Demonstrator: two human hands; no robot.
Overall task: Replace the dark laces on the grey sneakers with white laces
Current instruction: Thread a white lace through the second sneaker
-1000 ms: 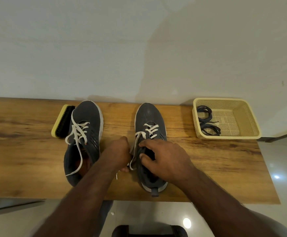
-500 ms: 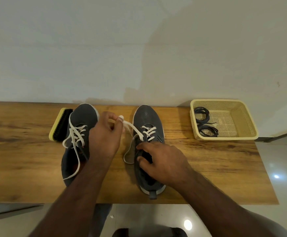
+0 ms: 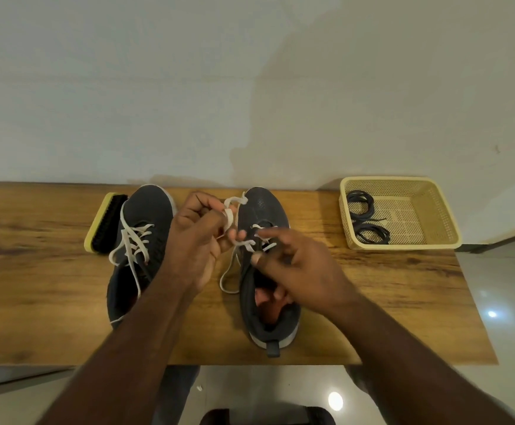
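Observation:
Two grey sneakers stand on the wooden table (image 3: 372,302), toes toward the wall. The left sneaker (image 3: 146,216) carries a white lace (image 3: 133,243) with loose ends. The right sneaker (image 3: 265,210) has a white lace (image 3: 230,216) partly threaded. My left hand (image 3: 198,237) pinches an end of that lace, raised beside the shoe's toe. My right hand (image 3: 296,262) hovers over the shoe's eyelets with fingers spread and slightly bent; it is blurred and seems to hold nothing. Coiled dark laces (image 3: 366,219) lie in a cream basket (image 3: 434,210).
A yellow-backed shoe brush (image 3: 106,222) lies left of the left sneaker. The basket stands at the table's far right by the wall. The table's near edge runs just below the sneakers' heels, with tiled floor beyond.
My left hand pulled the lace end up and away from the shoe, then drew back toward the toe. My right hand lifted off the shoe's collar and opened over the eyelets.

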